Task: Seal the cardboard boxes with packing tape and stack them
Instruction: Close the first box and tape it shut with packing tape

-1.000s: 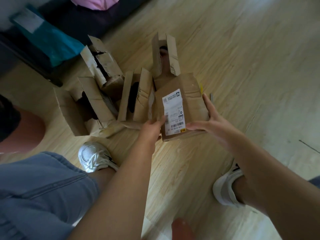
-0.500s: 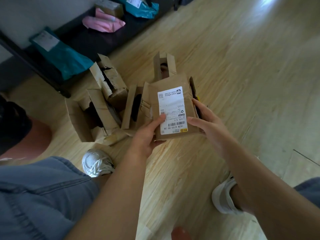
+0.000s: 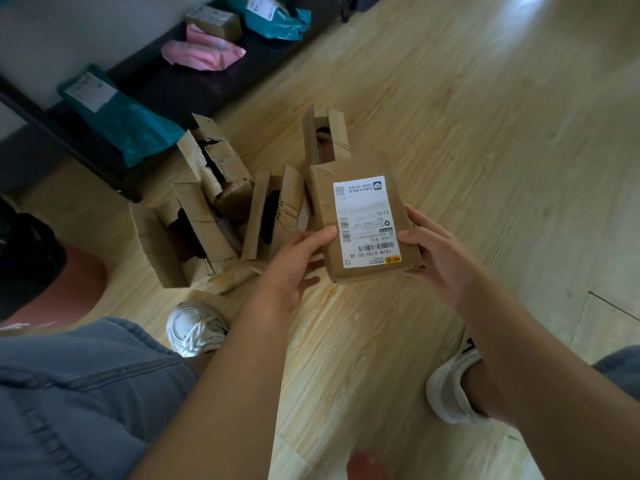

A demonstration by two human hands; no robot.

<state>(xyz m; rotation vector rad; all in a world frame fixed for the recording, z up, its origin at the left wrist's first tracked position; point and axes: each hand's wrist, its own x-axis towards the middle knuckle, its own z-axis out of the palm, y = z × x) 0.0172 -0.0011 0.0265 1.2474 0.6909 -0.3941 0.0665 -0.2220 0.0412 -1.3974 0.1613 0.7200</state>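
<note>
A small brown cardboard box (image 3: 323,202) with a white shipping label facing up is lifted above the wooden floor. My left hand (image 3: 294,268) grips its left edge, thumb on top near the label. My right hand (image 3: 440,258) grips its right edge, thumb on the label side. Several open, torn cardboard boxes stand on the floor behind and to the left: one at the back (image 3: 325,136), one in the middle (image 3: 273,209), one leaning (image 3: 214,164) and one at far left (image 3: 180,237). No tape is visible.
A dark low shelf (image 3: 194,84) runs along the wall at top left, holding teal mailers (image 3: 128,123), a pink mailer (image 3: 201,57) and a small parcel (image 3: 213,20). My shoes (image 3: 194,327) (image 3: 450,386) flank the bare wooden floor (image 3: 485,133).
Both hands have raised the labelled box off the floor and brought it closer, tilting its label side up. The view has tipped up, showing more of the shelf.
</note>
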